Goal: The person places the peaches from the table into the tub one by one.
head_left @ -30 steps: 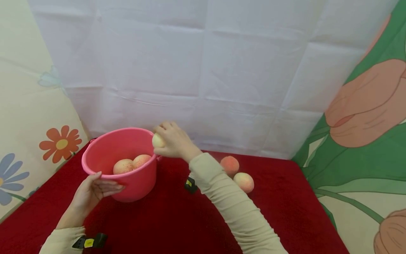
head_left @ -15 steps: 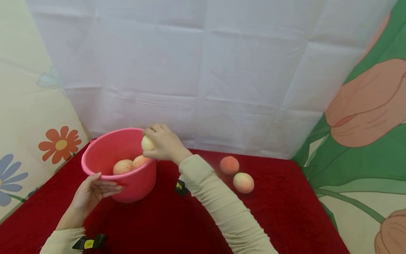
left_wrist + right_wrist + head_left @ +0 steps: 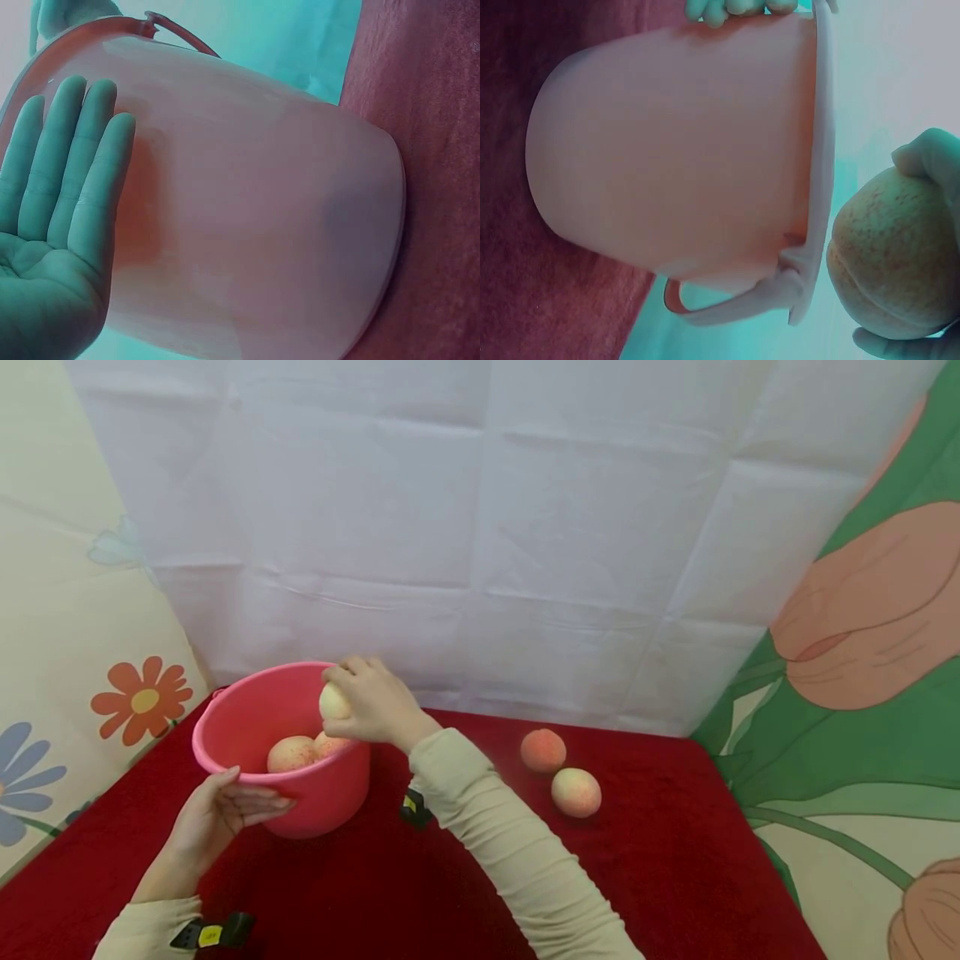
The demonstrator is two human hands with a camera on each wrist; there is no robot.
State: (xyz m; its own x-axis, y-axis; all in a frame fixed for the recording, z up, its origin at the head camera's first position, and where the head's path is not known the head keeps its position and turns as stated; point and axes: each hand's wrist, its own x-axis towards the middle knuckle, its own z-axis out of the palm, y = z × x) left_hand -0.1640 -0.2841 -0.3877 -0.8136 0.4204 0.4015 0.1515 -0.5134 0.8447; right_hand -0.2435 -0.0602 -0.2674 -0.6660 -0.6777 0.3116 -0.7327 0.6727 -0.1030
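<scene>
A pink bucket stands on the red cloth, two speckled peaches showing inside. My left hand is at the bucket's near left side, thumb at the rim and straight fingers along the outer wall. In the left wrist view, the left hand's fingers lie extended and side by side in front of the wall. My right hand holds a pale peach over the right part of the bucket's mouth. The right wrist view shows this peach between thumb and fingers, just beyond the rim.
To the right on the red cloth, an orange-red peach and a paler peach lie close together. A white sheet hangs behind the table. The bucket's handle hangs at its side.
My right hand has carried the pale peach leftward, from beside the bucket's right rim to over its mouth. The left hand and the bucket have stayed in place.
</scene>
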